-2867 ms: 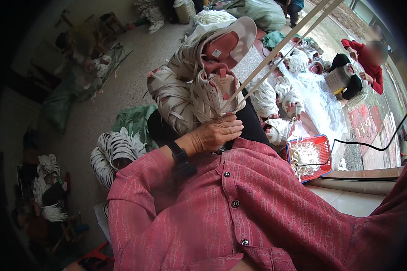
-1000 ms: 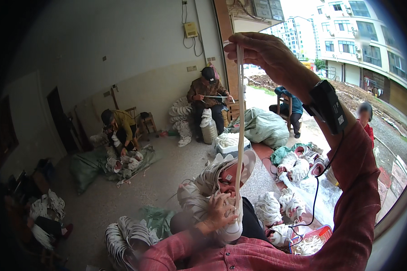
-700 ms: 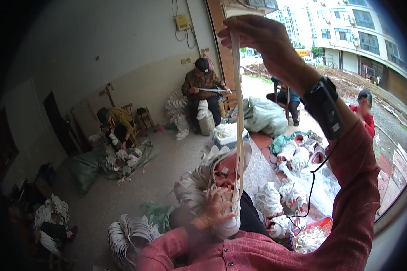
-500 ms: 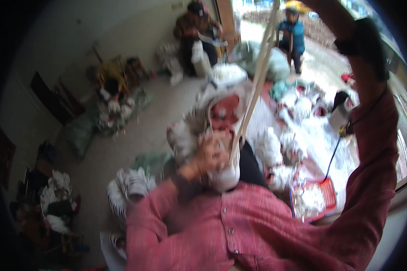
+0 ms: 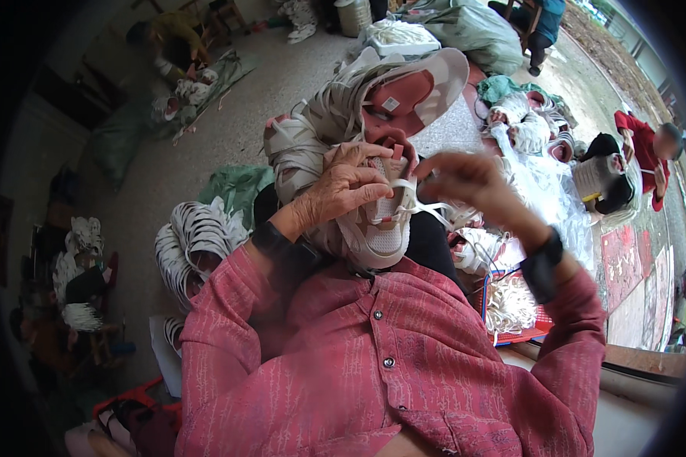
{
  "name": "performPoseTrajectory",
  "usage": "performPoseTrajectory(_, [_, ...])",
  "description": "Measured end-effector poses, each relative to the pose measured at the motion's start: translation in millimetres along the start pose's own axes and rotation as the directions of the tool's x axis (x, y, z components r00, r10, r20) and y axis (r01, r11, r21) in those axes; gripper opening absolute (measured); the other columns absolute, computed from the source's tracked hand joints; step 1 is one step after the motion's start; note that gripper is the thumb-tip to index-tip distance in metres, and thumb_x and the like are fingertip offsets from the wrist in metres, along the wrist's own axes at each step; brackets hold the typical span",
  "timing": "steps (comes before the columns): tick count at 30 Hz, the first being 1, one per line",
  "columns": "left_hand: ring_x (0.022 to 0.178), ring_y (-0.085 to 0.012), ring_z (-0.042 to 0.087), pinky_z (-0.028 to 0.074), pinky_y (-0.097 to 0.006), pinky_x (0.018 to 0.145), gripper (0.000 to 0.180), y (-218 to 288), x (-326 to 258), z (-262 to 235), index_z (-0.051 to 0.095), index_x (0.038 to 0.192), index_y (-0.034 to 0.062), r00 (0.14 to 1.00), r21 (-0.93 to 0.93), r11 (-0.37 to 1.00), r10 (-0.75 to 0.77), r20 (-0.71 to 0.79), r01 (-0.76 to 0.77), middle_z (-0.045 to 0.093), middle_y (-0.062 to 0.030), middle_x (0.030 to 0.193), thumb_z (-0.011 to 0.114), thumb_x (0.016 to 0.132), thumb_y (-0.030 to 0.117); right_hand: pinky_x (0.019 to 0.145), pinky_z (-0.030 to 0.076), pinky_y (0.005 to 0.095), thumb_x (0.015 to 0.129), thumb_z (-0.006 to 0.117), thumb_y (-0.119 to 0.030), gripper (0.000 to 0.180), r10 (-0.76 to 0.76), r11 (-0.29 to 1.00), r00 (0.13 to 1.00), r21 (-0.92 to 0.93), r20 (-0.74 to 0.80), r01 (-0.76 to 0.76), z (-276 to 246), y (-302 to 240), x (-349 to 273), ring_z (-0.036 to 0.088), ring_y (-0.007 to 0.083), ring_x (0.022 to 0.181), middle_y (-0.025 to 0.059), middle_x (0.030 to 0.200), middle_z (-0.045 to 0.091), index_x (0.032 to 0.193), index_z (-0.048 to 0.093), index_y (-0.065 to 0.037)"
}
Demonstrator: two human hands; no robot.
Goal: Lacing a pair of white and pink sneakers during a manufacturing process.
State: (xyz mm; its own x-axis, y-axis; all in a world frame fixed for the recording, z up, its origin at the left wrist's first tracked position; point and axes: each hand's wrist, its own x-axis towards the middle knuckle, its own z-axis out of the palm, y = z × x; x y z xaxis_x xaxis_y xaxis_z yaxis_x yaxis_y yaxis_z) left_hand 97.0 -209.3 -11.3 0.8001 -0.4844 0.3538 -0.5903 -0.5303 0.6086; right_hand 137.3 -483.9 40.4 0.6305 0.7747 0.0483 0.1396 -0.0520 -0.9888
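Red lattice basket [image 5: 543,323]: heaped white laces [image 5: 509,303] | left hand [image 5: 341,187]: holding perforated-toe shoe [image 5: 379,242] | right hand [image 5: 472,181]: blurred, grip can't be told

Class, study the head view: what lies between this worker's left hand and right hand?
In the head view, white lace on the pale shoe lies between the left hand and the blurred right hand.

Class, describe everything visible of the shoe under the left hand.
The shoe is off-white with a rounded, dotted toe and reddish lining. It lies over the lap, top up, toe toward the body. White lace trails rightward. The left hand rests on it; the blurred right hand's contact is unclear.
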Motion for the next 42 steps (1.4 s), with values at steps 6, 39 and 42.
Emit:
performPoseTrajectory(6, [0.137, -0.0272, 0.037, 0.019, -0.042, 0.116, 0.027, 0.9, 4.6, -3.5, 0.076, 0.102, 0.0193, 0.997, 0.041, 0.998, 0.038, 0.073, -0.041, 0.049, -0.0055, 0.144, 0.064, 0.078, 0.019, 0.061, 0.055, 0.0373, 0.088, 0.068, -0.021, 0.014, -0.287, 0.754, 0.958, -0.622, -0.022, 0.212, 60.8, 66.1, 9.8, 0.069, 0.0312, 0.076, 0.0127, 0.085, 0.07, 0.1, 0.069, -0.013])
performPoseTrajectory(39, [0.144, -0.0357, 0.024, 0.011, -0.051, 0.119, 0.032, -3.6, -0.6, -2.0, 0.053, 0.082, 0.0128, 0.982, 0.171, 0.975, 0.114, 0.148, -0.139, 0.037, -0.012, 0.147, 0.078, 0.065, 0.023, 0.063, 0.053, 0.039, 0.09, 0.068, -0.017, 0.013, -0.204, 0.828, 0.976, -0.517, 0.083, 0.217, 27.1, 71.5, 3.0, 0.069, 0.0326, 0.071, 0.0138, 0.079, 0.069, 0.101, 0.069, -0.01])
performPoseTrajectory(42, [0.146, -0.036, 0.022, 0.012, -0.049, 0.12, 0.034, -0.9, 0.0, -4.1, 0.052, 0.083, 0.0125, 0.979, 0.175, 0.974, 0.112, 0.169, -0.142, 0.035, -0.0125, 0.15, 0.078, 0.064, 0.024, 0.062, 0.053, 0.0421, 0.091, 0.068, -0.021, 0.016, -0.223, 0.736, 0.972, -0.64, 0.074, 0.218, 40.0, 67.2, 4.5, 0.067, 0.035, 0.071, 0.0138, 0.079, 0.069, 0.104, 0.069, -0.013])
